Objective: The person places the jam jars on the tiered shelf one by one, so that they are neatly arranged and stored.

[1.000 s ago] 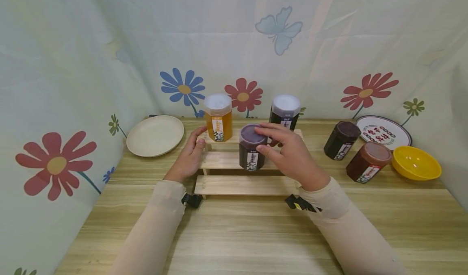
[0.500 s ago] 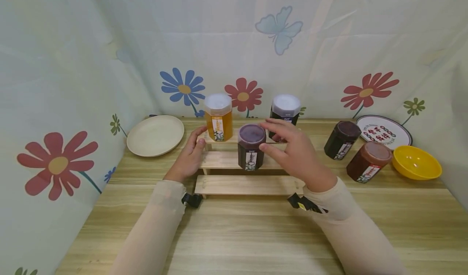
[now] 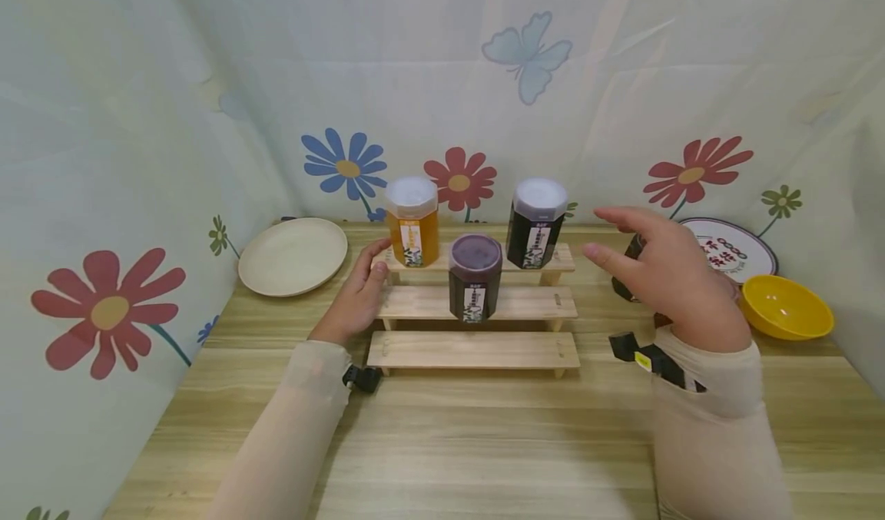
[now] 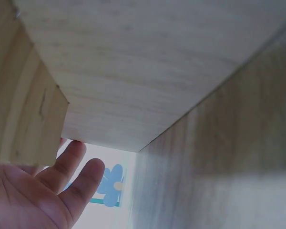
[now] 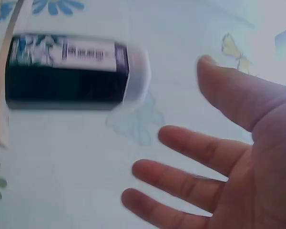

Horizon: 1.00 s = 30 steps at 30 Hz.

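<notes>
A three-step wooden rack (image 3: 474, 350) stands mid-table. On its middle step is a purple-lidded jar (image 3: 473, 280); an amber jar (image 3: 413, 224) and a dark jar with a white lid (image 3: 538, 224) stand on the top step. My left hand (image 3: 355, 297) rests at the rack's left end, its fingers (image 4: 88, 179) extended beside a wooden end piece (image 4: 31, 105) in the left wrist view. Holding nothing, my right hand (image 3: 671, 274) is spread in the air right of the rack. It overlaps a dark jar (image 3: 625, 274) and largely hides a reddish-brown jar.
A cream plate (image 3: 293, 257) lies at the back left. To the right are a yellow bowl (image 3: 787, 307) and a white plate with red characters (image 3: 750, 247). A flowered curtain (image 3: 415, 82) hangs behind the table.
My right hand has let go of the purple-lidded jar and moved right, away from the rack. The jar stays on the middle step, and my left hand has not moved.
</notes>
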Tool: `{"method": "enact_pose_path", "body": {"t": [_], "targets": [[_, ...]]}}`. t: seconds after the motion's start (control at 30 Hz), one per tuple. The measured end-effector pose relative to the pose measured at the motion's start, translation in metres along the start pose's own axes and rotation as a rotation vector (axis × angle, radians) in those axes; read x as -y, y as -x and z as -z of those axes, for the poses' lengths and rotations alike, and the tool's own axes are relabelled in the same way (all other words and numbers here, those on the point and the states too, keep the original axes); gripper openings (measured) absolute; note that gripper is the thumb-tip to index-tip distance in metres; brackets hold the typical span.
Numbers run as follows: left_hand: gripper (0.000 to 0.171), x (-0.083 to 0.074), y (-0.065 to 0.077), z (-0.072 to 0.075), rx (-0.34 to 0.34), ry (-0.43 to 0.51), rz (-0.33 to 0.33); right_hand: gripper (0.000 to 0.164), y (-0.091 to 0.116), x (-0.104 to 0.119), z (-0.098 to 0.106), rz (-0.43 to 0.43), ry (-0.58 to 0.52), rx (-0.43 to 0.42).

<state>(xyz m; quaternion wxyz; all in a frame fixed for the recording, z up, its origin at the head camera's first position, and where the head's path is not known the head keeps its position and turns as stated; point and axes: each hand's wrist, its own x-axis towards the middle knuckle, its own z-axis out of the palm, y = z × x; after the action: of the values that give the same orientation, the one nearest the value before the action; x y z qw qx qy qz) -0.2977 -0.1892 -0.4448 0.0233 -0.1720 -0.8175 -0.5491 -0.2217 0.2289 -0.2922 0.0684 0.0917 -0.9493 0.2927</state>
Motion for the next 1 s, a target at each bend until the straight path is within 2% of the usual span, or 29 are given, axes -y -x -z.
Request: {"method": "enact_pose_path", "body": {"t": [0.13, 0.4, 0.6, 0.77, 1.0], "targets": [[0.05, 0.001, 0.0, 0.0, -0.004, -0.015, 0.002, 0.077, -0.006, -0.019, 0.008, -0.095, 0.054, 0.078], [0.051, 0.002, 0.0, 0.0, -0.006, -0.025, 0.002, 0.086, -0.017, -0.051, 0.009, -0.254, 0.065, 0.077], [0.05, 0.001, 0.0, 0.001, 0.004, -0.012, 0.002, 0.087, -0.025, -0.078, 0.007, -0.328, 0.048, 0.1], [0.051, 0.002, 0.0, 0.001, 0.004, -0.017, 0.002, 0.087, -0.027, -0.097, 0.006, -0.391, 0.032, 0.083], [0.051, 0.002, 0.001, 0.001, 0.005, -0.019, 0.003, 0.084, -0.027, -0.117, 0.005, -0.438, 0.051, 0.091]]}}
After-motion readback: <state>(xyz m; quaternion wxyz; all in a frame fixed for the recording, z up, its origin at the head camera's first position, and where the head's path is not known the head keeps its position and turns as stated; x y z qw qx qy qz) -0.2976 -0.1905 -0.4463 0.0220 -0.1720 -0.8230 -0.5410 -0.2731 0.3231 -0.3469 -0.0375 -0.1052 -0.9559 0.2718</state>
